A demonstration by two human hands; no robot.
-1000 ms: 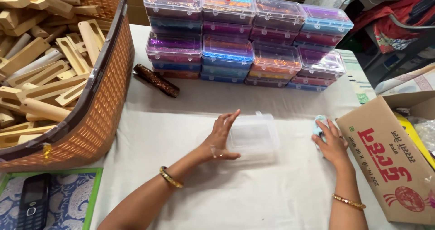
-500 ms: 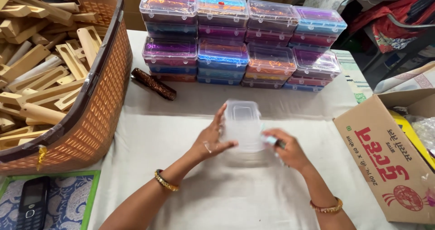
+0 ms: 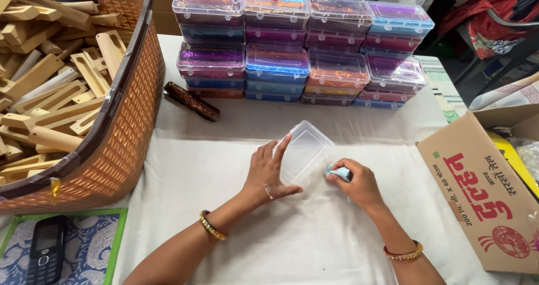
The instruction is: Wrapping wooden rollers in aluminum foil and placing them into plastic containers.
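An empty clear plastic box (image 3: 306, 150) lies on the white cloth (image 3: 281, 240) in the middle of the table. My left hand (image 3: 269, 173) grips its left side, fingers along the rim and thumb under its near edge. My right hand (image 3: 355, 184) is closed around a small light-blue object (image 3: 338, 173), pressed against the box's right near corner. Both wrists carry bangles.
Stacked clear boxes with shiny coloured contents (image 3: 303, 44) line the far side. A brown basket (image 3: 126, 128) of wooden pieces stands at left, a dark glittery tube (image 3: 191, 101) beside it. A cardboard carton (image 3: 483, 189) sits at right, a phone (image 3: 46, 250) at lower left.
The clear box was lifted and turned in both hands, then brought down onto the cloth. My right hand came from the carton's side with the light-blue object to the box.
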